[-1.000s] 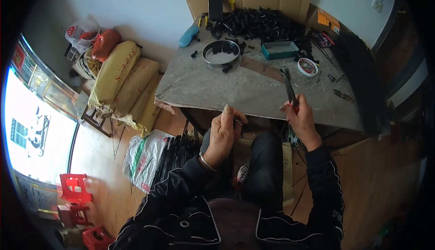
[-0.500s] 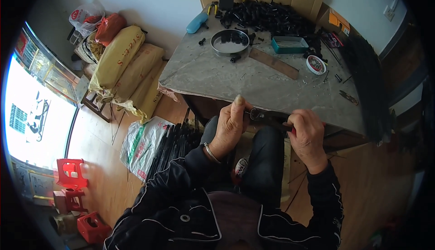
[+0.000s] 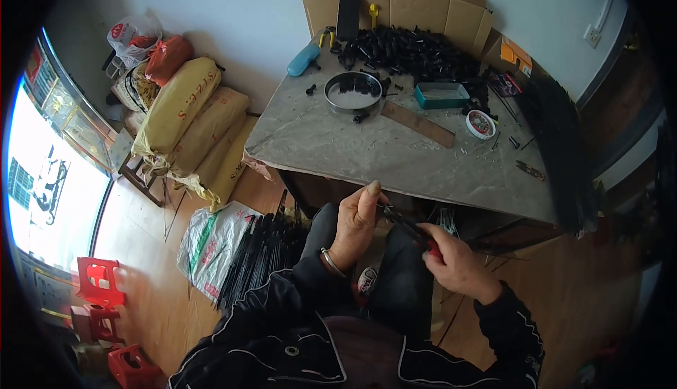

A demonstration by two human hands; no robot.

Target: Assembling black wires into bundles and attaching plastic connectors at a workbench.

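Over my lap, close to the table's near edge, both my hands work together. My right hand [image 3: 457,262] is closed around the red handles of a pair of pliers [image 3: 403,225], whose dark jaws slant up and left. The tip of the jaws meets the fingers of my left hand [image 3: 355,223]. That hand is closed with its thumb raised, and whatever it pinches is mostly hidden behind the fingers and too small to name.
The grey table [image 3: 303,142] bears a heap of black parts [image 3: 409,50], a round metal tin [image 3: 330,105], a teal tray [image 3: 441,104], a rusty flat bar [image 3: 417,124] and a white lid [image 3: 481,125]. Black rods [image 3: 257,255] lie left of my legs. Yellow sacks [image 3: 176,107] are stacked leftward.
The pliers have swung from nearly level to a steeper slant. My right hand has come left and lower, while my left hand stays closed in about the same place. The view has shifted slightly.
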